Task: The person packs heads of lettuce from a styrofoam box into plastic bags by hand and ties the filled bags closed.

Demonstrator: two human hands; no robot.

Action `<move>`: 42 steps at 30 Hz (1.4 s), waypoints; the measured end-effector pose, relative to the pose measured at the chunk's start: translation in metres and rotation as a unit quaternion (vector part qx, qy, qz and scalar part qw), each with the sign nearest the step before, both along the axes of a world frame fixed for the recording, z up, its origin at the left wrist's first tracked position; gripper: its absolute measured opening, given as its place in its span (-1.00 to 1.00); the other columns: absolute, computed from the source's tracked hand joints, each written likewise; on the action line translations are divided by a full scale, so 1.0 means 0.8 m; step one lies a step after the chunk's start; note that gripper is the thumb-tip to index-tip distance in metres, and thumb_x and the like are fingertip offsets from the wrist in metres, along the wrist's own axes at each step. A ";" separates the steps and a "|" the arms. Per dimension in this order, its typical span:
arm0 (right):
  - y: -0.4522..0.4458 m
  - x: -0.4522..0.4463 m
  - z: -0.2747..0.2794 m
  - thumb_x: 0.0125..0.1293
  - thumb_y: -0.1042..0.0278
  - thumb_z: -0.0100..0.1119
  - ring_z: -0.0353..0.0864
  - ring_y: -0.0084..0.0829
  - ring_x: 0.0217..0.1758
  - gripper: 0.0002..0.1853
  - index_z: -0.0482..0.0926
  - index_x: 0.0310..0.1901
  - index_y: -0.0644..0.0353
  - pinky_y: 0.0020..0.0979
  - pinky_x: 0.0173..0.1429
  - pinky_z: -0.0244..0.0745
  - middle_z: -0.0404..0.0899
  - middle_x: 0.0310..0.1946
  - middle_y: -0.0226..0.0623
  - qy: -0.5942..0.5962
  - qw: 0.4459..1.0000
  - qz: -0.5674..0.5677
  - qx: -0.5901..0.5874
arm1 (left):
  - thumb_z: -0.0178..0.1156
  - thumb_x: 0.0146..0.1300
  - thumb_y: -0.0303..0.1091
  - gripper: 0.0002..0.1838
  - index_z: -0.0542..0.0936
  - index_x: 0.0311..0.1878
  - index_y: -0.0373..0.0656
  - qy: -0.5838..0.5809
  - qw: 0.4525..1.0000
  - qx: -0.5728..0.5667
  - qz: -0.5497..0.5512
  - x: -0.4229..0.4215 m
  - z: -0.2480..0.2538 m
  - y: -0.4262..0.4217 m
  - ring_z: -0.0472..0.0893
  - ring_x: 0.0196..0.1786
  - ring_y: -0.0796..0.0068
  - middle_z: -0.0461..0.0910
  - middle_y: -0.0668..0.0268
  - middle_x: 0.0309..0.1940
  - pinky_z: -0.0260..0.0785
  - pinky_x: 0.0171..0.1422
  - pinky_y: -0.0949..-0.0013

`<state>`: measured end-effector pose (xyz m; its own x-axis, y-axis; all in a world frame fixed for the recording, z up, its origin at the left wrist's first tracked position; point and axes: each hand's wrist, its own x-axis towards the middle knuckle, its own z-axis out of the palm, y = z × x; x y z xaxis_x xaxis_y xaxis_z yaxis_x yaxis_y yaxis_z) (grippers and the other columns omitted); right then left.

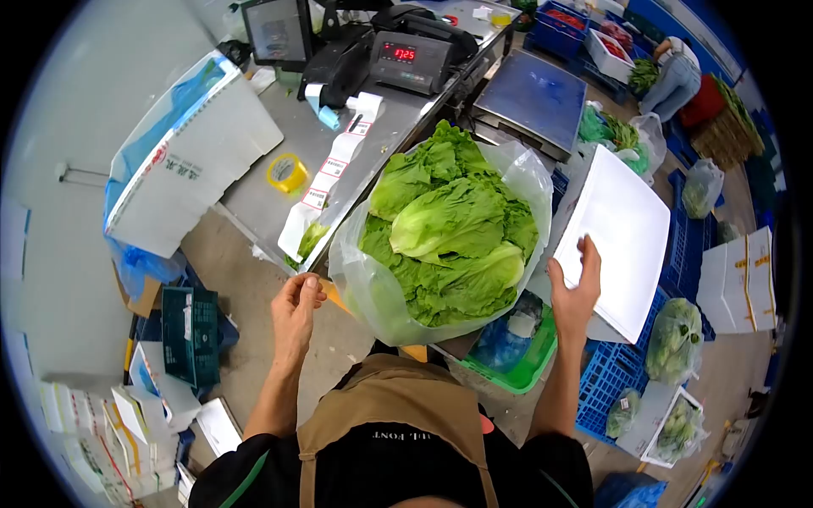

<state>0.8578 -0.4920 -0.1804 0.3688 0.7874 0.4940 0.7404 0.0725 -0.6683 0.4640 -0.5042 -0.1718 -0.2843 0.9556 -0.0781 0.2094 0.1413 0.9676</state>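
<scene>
A clear plastic bag (349, 292) full of green leafy lettuce (453, 224) stands open in front of me, between my hands. My left hand (296, 306) is closed, thumb and fingers curled together, just below the table's corner. Whether anything is pinched in it cannot be made out. Close above that hand, a strip of printed labels (326, 182) trails down the metal table. My right hand (577, 288) is open, thumb and fingers apart, to the right of the bag. Behind its fingers is a white foam box (622, 229); contact is unclear.
On the metal table (254, 190) are yellow tape (286, 173), a weighing display (411, 61) and a label printer (334, 72). A platform scale (532, 97) stands beyond the bag. A green basket (525, 372) sits below it. Crates and bagged vegetables line the right; a person (673, 76) bends there.
</scene>
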 end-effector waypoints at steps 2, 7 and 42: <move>0.038 -0.001 0.002 0.08 0.22 0.41 0.39 -0.04 0.24 -0.24 0.29 0.24 0.43 -0.18 0.29 0.27 0.41 0.14 0.10 -0.020 0.999 0.032 0.010 | 0.14 0.35 -0.17 -0.65 0.59 -0.15 -0.35 -0.007 0.998 -0.058 -0.006 0.003 0.003 -0.006 0.53 -0.33 0.57 0.58 0.27 -0.35 0.38 -0.21 0.50; 0.154 -0.025 -0.002 -0.07 -0.07 0.46 0.45 0.06 0.13 -0.14 0.39 0.12 0.45 -0.09 0.17 0.37 0.43 0.09 0.20 -0.108 0.987 0.006 -0.118 | 0.18 0.31 -0.14 -0.60 0.60 -0.23 -0.41 0.025 0.990 -0.116 -0.075 0.036 -0.012 0.020 0.49 -0.35 0.59 0.56 0.36 -0.40 0.34 -0.21 0.48; -0.075 -0.064 0.130 0.13 0.43 0.27 0.45 -0.62 -0.58 -0.81 0.54 -0.26 0.33 -0.61 -0.50 0.34 0.60 -0.43 -0.30 0.486 0.868 0.100 -0.010 | -0.04 0.13 -0.16 -0.49 0.53 -0.18 -0.55 -0.403 0.853 0.067 -0.325 -0.028 0.045 0.123 0.32 -0.73 0.46 0.45 0.18 -0.74 0.14 -0.58 0.44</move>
<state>0.8066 -0.5516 -0.0761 0.4578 0.8890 0.0111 -0.2003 0.1152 -0.9729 0.4415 -0.4060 -0.1361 0.4031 0.9066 0.1249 -0.5403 0.1256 0.8321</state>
